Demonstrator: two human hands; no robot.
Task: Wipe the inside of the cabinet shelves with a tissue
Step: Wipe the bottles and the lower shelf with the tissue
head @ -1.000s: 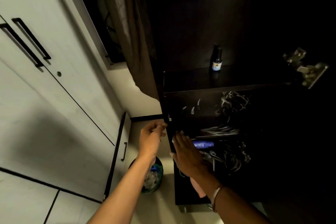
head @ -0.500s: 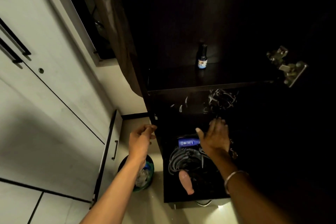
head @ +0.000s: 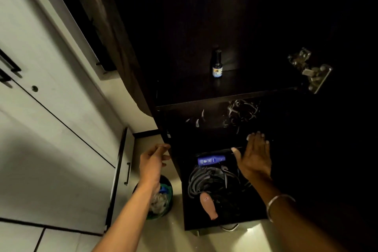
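Observation:
I look down into a dark open cabinet (head: 225,96) with several shelves. A small dark bottle (head: 217,64) stands alone on the upper shelf. On the middle shelf, black cables (head: 242,111) lie in a tangle. The bottom shelf holds a blue tube (head: 210,160), coiled cables (head: 210,180) and a pink object (head: 208,205). My right hand (head: 254,158) hovers flat, fingers spread, at the front of the middle shelf, holding nothing. My left hand (head: 153,161) rests loosely curled against the cabinet's left side panel (head: 169,135). No tissue is visible.
White wardrobe doors (head: 51,129) with black handles fill the left. A small bin (head: 159,200) with crumpled waste stands on the floor between wardrobe and cabinet. A metal door hinge (head: 313,71) sticks out at the upper right. A curtain (head: 114,43) hangs above left.
My right hand rose from the bottom shelf and moved right to the front of the middle shelf, uncovering the cables and pink object. The left hand stayed at the side panel.

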